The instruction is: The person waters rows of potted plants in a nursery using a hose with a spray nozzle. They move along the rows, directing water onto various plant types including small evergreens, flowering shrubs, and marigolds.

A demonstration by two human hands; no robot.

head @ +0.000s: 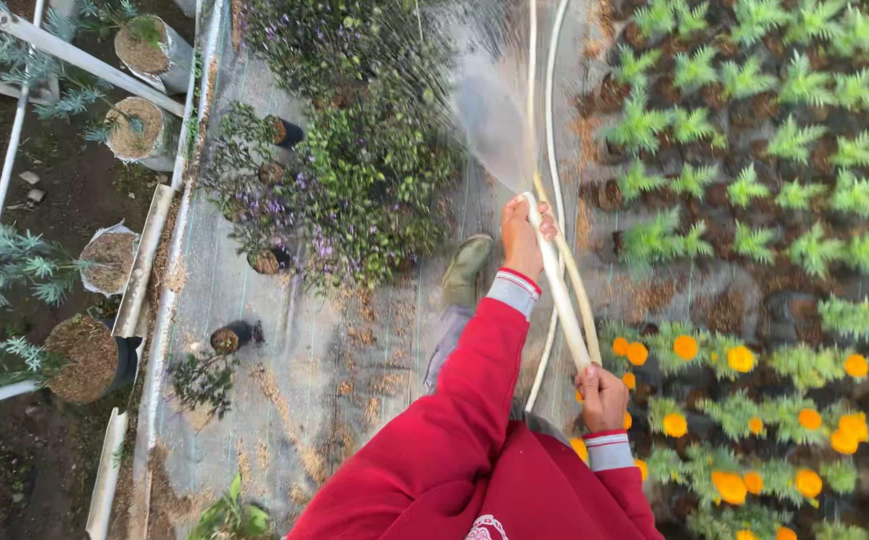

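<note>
We look straight down at our two hands on a pale hose (566, 300). Our left hand (524, 238), arm stretched forward in a red sleeve (474, 400), closes around the hose near its end, where a fan of water spray (489, 110) shoots toward the purple-flowered shrubs (354, 180) in black pots. Our right hand (602, 396) wraps the hose farther back, close to our body. More hose (551, 110) runs along the ground cloth (294, 350) ahead. A green boot (465, 270) shows just left of the forward arm. To the right stand orange marigolds (744, 400) and rows of green seedlings (774, 130); to the left, conifer saplings in soil-filled bags (89, 355).
</note>
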